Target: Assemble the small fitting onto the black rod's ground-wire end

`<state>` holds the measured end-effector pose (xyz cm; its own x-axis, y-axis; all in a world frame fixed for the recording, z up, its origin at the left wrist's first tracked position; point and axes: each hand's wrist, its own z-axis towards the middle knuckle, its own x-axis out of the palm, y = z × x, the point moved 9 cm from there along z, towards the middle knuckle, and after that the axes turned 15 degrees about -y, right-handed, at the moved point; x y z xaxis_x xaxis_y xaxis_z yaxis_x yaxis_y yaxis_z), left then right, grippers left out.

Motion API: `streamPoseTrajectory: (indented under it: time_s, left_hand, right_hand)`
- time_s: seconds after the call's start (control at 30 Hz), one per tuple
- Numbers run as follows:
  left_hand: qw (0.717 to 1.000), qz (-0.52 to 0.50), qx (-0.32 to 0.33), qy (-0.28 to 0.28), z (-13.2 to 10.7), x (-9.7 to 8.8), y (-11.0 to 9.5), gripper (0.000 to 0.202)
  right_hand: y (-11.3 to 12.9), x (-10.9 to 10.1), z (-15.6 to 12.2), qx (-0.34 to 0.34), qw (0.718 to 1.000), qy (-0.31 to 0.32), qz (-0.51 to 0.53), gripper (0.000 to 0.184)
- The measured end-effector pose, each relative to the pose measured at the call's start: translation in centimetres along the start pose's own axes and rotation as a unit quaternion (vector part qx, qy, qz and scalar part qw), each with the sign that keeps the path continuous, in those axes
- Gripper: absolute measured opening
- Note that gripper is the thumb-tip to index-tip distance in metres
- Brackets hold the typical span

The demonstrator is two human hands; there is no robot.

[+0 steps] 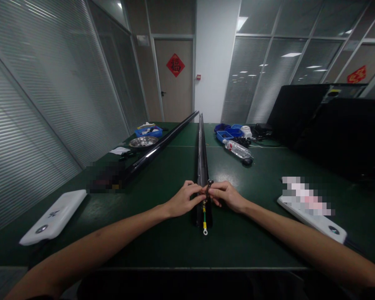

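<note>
A long dark metal rail runs away from me down the middle of the table, its near end under my hands. My right hand is closed, thumb and fingers pinching a small dark wrench whose ring-shaped end sticks up above the fingers. My left hand meets it from the other side, fingertips pinched at the same spot over the rail; what they grip is hidden. Just below the fingertips, a short yellow-green ground wire hangs toward me, ending in a metal ring terminal.
A second dark rail lies slanted to the left. Beyond it stand a metal bowl and a blue tray. Blue bins and a plastic bottle are at the right. White devices flank my arms.
</note>
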<state>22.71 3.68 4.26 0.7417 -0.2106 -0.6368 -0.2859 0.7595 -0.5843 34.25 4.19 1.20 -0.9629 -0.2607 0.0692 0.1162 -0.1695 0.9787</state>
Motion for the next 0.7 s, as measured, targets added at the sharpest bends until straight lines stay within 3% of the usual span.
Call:
streamPoseTrajectory:
  time_s: [0.7]
  left_hand:
    - [1.0,0.004,0.004,-0.001,0.04,0.05,-0.03,0.02]
  right_hand:
    - [0.08,0.06,0.02,-0.015,1.0,0.01,-0.009,0.031]
